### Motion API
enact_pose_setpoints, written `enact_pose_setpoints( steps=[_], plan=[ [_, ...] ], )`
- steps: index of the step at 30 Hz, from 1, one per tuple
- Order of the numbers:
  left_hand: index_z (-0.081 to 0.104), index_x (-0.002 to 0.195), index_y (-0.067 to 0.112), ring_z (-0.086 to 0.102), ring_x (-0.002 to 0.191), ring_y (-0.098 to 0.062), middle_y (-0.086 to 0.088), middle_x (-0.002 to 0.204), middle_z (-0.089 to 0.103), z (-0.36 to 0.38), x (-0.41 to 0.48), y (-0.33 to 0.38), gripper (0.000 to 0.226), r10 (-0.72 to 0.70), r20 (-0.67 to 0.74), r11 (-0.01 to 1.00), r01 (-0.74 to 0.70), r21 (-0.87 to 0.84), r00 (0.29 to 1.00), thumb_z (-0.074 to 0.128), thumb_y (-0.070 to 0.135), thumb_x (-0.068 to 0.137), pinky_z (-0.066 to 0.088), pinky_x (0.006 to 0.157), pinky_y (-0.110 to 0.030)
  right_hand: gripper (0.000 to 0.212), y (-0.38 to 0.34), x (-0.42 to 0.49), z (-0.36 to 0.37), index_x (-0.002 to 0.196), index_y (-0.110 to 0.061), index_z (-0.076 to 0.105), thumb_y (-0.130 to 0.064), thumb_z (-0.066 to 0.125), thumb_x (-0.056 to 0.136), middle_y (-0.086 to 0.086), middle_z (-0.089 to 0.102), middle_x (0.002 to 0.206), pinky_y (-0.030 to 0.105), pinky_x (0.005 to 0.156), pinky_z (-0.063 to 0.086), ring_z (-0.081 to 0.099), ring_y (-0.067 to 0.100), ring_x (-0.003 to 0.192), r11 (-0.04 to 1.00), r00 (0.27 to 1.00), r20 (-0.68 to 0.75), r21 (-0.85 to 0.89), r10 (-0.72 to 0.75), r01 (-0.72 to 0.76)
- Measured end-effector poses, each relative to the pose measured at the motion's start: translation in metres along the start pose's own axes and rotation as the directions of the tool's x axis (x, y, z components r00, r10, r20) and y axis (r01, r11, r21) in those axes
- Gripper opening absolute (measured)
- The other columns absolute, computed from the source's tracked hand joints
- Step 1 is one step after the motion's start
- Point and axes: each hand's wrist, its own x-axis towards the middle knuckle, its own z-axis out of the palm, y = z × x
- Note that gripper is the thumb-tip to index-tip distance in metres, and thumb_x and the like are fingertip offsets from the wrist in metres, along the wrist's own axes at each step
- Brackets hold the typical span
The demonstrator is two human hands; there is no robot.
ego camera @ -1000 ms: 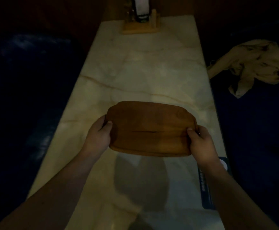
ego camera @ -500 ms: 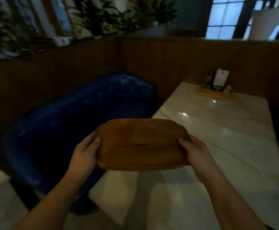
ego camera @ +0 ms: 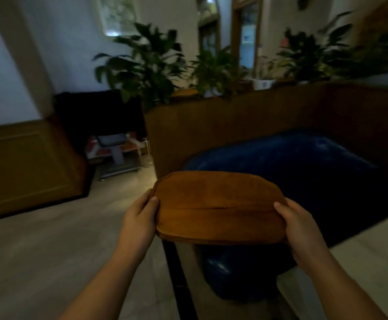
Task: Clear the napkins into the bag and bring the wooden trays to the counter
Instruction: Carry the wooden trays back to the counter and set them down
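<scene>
While gripping wooden tray (ego camera: 218, 206): left hand (ego camera: 140, 218), right hand (ego camera: 300, 224), thumbs on top.

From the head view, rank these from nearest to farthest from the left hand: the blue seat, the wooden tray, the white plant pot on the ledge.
1. wooden tray: gripped at its left edge by the left hand.
2. blue seat: just beyond the tray, to the right.
3. white plant pot: far back on the partition ledge, upper right.
</scene>
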Motion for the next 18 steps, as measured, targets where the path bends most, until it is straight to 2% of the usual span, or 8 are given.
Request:
enact_pose_setpoints(
  steps=[3, 5, 9, 10, 12, 14, 15, 18],
  plan=[
    [0.06, 0.099, 0.037, 0.065, 0.076, -0.009, 0.008, 0.086, 0.068, -0.058, 0.005, 0.003, 0.024, -0.031, -0.143, 1.0, 0.03, -0.006, 0.989, 0.043, 0.021, 0.097, 0.048, 0.068, -0.03, 0.024, -0.007, 0.015, 0.064, 0.111, -0.033, 0.066, -0.04, 0.05, 0.095, 0.003, 0.071, 0.11, 0.053, 0.094, 0.049, 0.066, 0.027, 0.101, 1.0, 0.988, 0.157, -0.025, -0.01, 0.014],
    [0.061, 0.098, 0.038, 0.068, 0.079, -0.01, 0.007, 0.088, 0.07, -0.092, 0.008, 0.003, 0.024, -0.058, -0.223, 0.998, 0.058, -0.007, 0.973, 0.043, 0.022, 0.097, 0.049, 0.07, -0.03, 0.028, -0.011, 0.027, 0.106, 0.115, -0.03, 0.065, -0.041, 0.049, 0.095, 0.005, 0.07, 0.111, 0.054, 0.094, 0.049, 0.066, 0.028, 0.101, 0.999, 0.966, 0.256, -0.022, -0.026, 0.033],
    [0.061, 0.083, 0.039, 0.067, 0.085, -0.018, 0.002, 0.09, 0.07, -0.157, 0.015, 0.003, 0.029, -0.088, -0.402, 0.991, 0.123, 0.061, 0.912, 0.043, 0.022, 0.097, 0.051, 0.076, -0.037, 0.029, -0.015, 0.049, 0.199, 0.115, -0.026, 0.061, -0.04, 0.044, 0.097, 0.009, 0.067, 0.105, 0.043, 0.076, 0.052, 0.064, 0.027, 0.092, 0.998, 0.908, 0.418, -0.031, -0.032, 0.049],
    [0.061, 0.081, 0.038, 0.066, 0.085, -0.02, -0.001, 0.09, 0.07, -0.169, 0.016, 0.003, 0.029, -0.09, -0.432, 0.987, 0.139, 0.084, 0.898, 0.043, 0.022, 0.097, 0.051, 0.077, -0.039, 0.025, -0.015, 0.053, 0.218, 0.112, -0.029, 0.061, -0.041, 0.044, 0.097, 0.007, 0.065, 0.104, 0.044, 0.077, 0.051, 0.063, 0.027, 0.092, 0.999, 0.892, 0.452, -0.029, -0.027, 0.046],
    [0.061, 0.079, 0.036, 0.065, 0.079, -0.023, -0.006, 0.084, 0.069, -0.197, 0.017, 0.001, 0.028, -0.091, -0.508, 0.977, 0.175, 0.119, 0.856, 0.042, 0.024, 0.097, 0.05, 0.076, -0.044, 0.024, -0.01, 0.063, 0.265, 0.108, -0.031, 0.06, -0.042, 0.043, 0.097, 0.005, 0.063, 0.102, 0.044, 0.079, 0.05, 0.061, 0.026, 0.091, 0.999, 0.848, 0.529, -0.032, -0.019, 0.042],
    [0.062, 0.082, 0.034, 0.061, 0.069, -0.025, -0.009, 0.073, 0.065, -0.225, 0.015, -0.003, 0.026, -0.089, -0.58, 0.971, 0.201, 0.132, 0.81, 0.042, 0.026, 0.097, 0.05, 0.07, -0.045, 0.031, -0.007, 0.07, 0.313, 0.118, -0.026, 0.058, -0.043, 0.042, 0.097, 0.004, 0.061, 0.097, 0.039, 0.07, 0.047, 0.06, 0.025, 0.086, 0.999, 0.796, 0.605, -0.024, -0.016, 0.038],
    [0.062, 0.085, 0.034, 0.06, 0.066, -0.024, -0.008, 0.068, 0.063, -0.236, 0.012, -0.004, 0.025, -0.092, -0.609, 0.969, 0.212, 0.129, 0.788, 0.041, 0.027, 0.097, 0.048, 0.067, -0.043, 0.035, -0.005, 0.071, 0.333, 0.123, -0.025, 0.056, -0.043, 0.042, 0.097, 0.004, 0.062, 0.099, 0.038, 0.07, 0.047, 0.06, 0.024, 0.087, 0.999, 0.773, 0.634, -0.026, -0.011, 0.036],
    [0.058, 0.096, 0.041, 0.056, 0.054, -0.016, -0.003, 0.06, 0.056, -0.277, 0.001, -0.009, 0.023, -0.083, -0.724, 0.961, 0.247, 0.122, 0.685, 0.039, 0.027, 0.098, 0.046, 0.055, -0.033, 0.029, -0.003, 0.061, 0.404, 0.121, -0.031, 0.057, -0.04, 0.042, 0.098, 0.005, 0.065, 0.105, 0.047, 0.083, 0.052, 0.062, 0.026, 0.094, 0.998, 0.663, 0.749, -0.038, -0.006, 0.053]
  ],
)
